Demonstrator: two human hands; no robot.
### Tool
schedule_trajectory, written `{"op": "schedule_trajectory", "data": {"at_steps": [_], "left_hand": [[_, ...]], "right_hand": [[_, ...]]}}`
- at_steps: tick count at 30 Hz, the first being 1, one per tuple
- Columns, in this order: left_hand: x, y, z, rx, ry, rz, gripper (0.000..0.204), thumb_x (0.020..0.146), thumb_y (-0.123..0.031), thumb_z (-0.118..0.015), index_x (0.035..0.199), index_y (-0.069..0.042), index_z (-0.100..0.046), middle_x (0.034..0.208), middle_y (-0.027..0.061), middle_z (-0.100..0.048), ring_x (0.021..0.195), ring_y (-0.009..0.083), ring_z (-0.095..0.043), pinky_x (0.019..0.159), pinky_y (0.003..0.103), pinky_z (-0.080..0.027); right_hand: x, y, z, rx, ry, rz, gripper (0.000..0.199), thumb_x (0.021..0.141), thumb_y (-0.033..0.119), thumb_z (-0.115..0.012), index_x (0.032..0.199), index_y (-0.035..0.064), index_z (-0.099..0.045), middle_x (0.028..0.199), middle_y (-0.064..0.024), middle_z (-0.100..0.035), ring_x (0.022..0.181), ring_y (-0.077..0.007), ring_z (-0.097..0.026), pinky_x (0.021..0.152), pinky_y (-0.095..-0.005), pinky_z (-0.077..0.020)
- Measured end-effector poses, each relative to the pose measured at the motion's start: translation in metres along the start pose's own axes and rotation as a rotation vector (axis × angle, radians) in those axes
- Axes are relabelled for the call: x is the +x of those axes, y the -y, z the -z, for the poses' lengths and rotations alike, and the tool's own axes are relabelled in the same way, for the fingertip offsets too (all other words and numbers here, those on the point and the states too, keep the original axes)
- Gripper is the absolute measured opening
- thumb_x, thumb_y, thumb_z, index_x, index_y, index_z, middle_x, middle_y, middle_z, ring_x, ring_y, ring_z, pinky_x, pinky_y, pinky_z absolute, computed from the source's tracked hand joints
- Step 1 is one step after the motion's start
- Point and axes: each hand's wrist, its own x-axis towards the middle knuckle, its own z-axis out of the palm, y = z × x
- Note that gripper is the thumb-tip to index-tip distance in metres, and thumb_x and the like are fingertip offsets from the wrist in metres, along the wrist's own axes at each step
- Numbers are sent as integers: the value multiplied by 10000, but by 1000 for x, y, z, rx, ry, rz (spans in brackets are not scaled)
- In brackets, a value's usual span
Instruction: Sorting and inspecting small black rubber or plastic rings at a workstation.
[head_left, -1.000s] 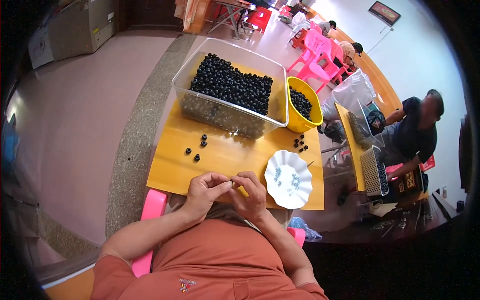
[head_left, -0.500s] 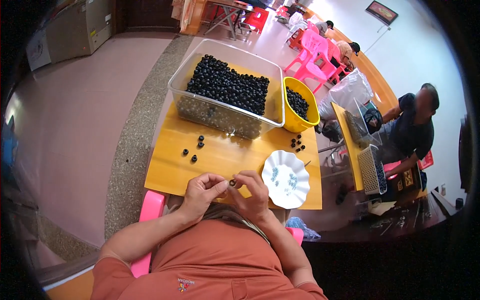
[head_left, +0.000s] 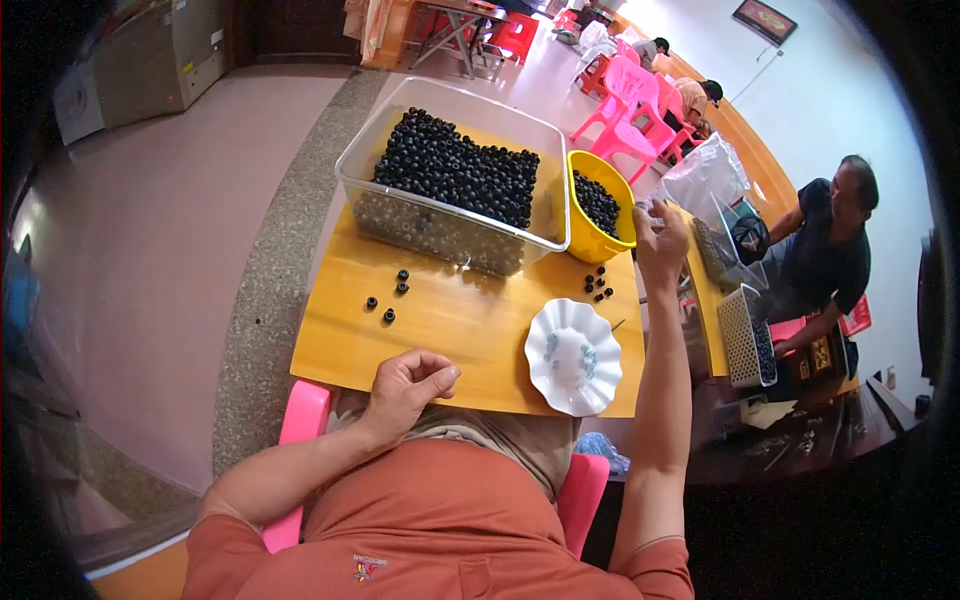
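Yellow tub (head_left: 592, 241) of small black beads (head_left: 594, 204) is sited just left of the nearer right hand (head_left: 660, 242), long axis pointed away from the body, left hand (head_left: 410, 388) set well apart, both curled, any pinched bead not discernible.

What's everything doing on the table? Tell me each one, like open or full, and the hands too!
Clear bin: open, partly filled with black pieces.
Yellow tub: open, holding black pieces.
White plate: tiny pale bits on it.
Four black pieces: loose on the table.
Left hand: fingers curled.
Right hand: fingers bent, beside the tub; can't tell if holding something.
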Motion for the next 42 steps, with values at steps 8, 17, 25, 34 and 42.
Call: {"op": "schedule_trajectory", "data": {"at_steps": [8, 17, 25, 34, 42], "left_hand": [[0, -3, 7, -16, 1, 13, 137, 888, -119, -671, 967, -16, -628, 853, 39, -654, 762, 96, -620, 716, 242, -529], [-4, 2, 6, 115, 29, -46, 115, 892, -97, -658, 957, -4, -637, 833, 24, -648, 746, 74, -612, 694, 225, -520], [-10, 1, 6, 148, 0, -68, 92, 888, -86, -661, 948, -17, -643, 817, -4, -641, 706, 57, -597, 652, 204, -501], [-19, -9, 3, 163, -46, -161, 101, 890, -110, -667, 930, -21, -641, 783, -11, -630, 690, 46, -579, 630, 195, -478], [-19, -11, 5, 173, -93, -210, 109, 896, -120, -662, 928, -19, -637, 773, -8, -626, 695, 51, -580, 627, 207, -489]], "right_hand": [[-76, -17, 16, 320, 255, -431, 190, 885, 115, -651, 992, -37, -690, 816, -25, -664, 683, -82, -613, 623, -218, -519], [-130, 86, 25, 463, 533, -216, 95, 836, 1, -684, 927, -13, -664, 826, -37, -649, 723, -99, -609, 650, -233, -498], [-159, 163, -67, 417, 791, 166, 182, 783, 39, -701, 963, 21, -677, 941, -105, -657, 750, -244, -653, 652, -326, -518], [-154, 205, -92, 261, 912, 214, 244, 801, 191, -687, 1015, 75, -691, 924, -94, -644, 773, -286, -648, 670, -371, -510], [-150, 197, -86, 201, 1056, 137, 250, 772, 221, -696, 941, 37, -684, 903, -110, -641, 796, -299, -647, 713, -389, -503]]}}
